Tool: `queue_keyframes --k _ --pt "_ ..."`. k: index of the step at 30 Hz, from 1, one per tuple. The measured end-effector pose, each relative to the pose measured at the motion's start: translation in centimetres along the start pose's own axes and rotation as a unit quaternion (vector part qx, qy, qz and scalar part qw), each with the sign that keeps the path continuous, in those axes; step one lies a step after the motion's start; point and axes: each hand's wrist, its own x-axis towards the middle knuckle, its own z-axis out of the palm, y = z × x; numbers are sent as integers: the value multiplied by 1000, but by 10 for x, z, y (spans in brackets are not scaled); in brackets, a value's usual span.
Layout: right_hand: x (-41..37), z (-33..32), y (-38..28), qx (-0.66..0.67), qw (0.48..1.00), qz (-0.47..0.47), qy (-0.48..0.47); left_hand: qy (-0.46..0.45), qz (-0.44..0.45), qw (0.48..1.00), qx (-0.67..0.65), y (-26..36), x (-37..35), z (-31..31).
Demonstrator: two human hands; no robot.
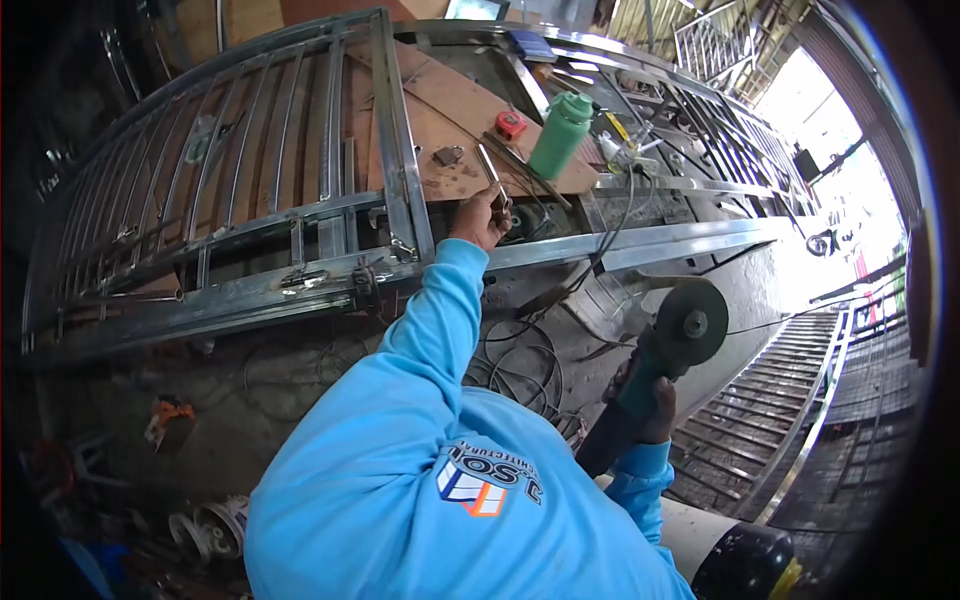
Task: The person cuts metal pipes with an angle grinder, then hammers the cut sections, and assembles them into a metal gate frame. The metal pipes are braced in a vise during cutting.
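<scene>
My left hand (482,216) reaches forward over the edge of the metal frame. Its fingers are closed around a short shiny metal bar (488,163) that sticks up from the grip. Lower down and to the right, my right hand (655,412) grips the dark green body of an angle grinder (645,375). The grinder's round disc (690,322) faces up, apart from the metalwork. A small metal block (448,156) lies on the brown board (440,100) just left of the bar. Beyond my left hand stand a red tape measure (511,124) and a green bottle (563,135).
A barred metal gate panel (395,150) spans the left, with a clamp (366,285) at its near rail. Cables (530,355) lie coiled on the floor below. An orange tool (170,415) rests at lower left. Another barred panel (765,400) leans at right.
</scene>
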Motion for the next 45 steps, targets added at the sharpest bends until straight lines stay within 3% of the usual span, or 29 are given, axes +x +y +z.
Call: queue_keyframes --k 2,5,6,7,9,10,11,12,13,14,15,17,20,22,23,24,25,27,29,30,31,32,34,37,41,44,45 --pt "-1 -3 0 2 999 -13 -30 -24 10 998 55 5 -17 12" --pt "-6 2 13 58 998 16 -18 -99 112 977 150 6 -29 10" --pt "-14 -3 14 84 996 13 13 -103 168 940 279 -2 -14 -7" --pt "-12 -33 32 51 998 22 22 -90 119 961 233 -4 2 -17" --pt "-19 -5 8 35 999 9 5 -49 25 990 133 -8 35 -34" --pt "-19 -4 5 1 1000 -9 -2 -54 95 979 172 -11 48 -44" --pt "-23 -2 4 12 1000 -20 4 -26 63 983 171 -8 49 -50" --pt "-26 0 4 21 1000 -23 3 71 119 946 294 -8 76 -77" --pt "-28 4 4 27 999 -17 -3 141 47 932 330 -4 50 -60" --pt "-31 5 3 28 999 -17 0 161 53 924 343 -3 17 -31" --pt "-37 6 2 34 999 -24 8 200 -12 901 384 0 48 -58" --pt "-45 8 3 40 998 -37 17 272 87 895 342 -6 121 -106" --pt "-54 4 9 50 997 -49 34 364 106 887 263 28 175 -124" --pt "-59 7 8 37 996 -51 56 401 390 796 233 29 169 -86" --pt "-63 9 8 29 997 -40 63 217 240 926 193 53 147 -59" --pt "-67 10 9 39 995 -45 79 151 230 938 210 62 128 -46" --pt "-68 11 11 47 994 -37 87 115 281 916 263 50 107 -25" --pt "-58 3 17 87 993 -29 69 46 412 807 421 7 41 21" --pt "-38 3 23 176 982 -18 73 -97 485 703 512 -40 -45 54" --pt "-28 18 16 154 985 -27 68 -182 512 651 530 -61 -91 57" --pt "-14 19 17 128 989 -17 71 -285 230 759 537 -50 -175 78" --pt "-1 15 16 102 992 -13 78 -327 299 672 593 -64 -202 67" --pt "27 8 18 74 994 0 83 -502 340 584 540 -71 -255 59" --pt "66 28 20 54 993 37 94 -419 339 450 712 -56 -290 58" --pt "100 88 35 39 993 60 93 -316 316 509 736 -38 -286 35" --pt "111 113 56 62 993 83 55 -287 247 693 613 -14 -287 10" --pt "115 123 61 69 992 94 41 -282 229 694 622 1 -289 2"
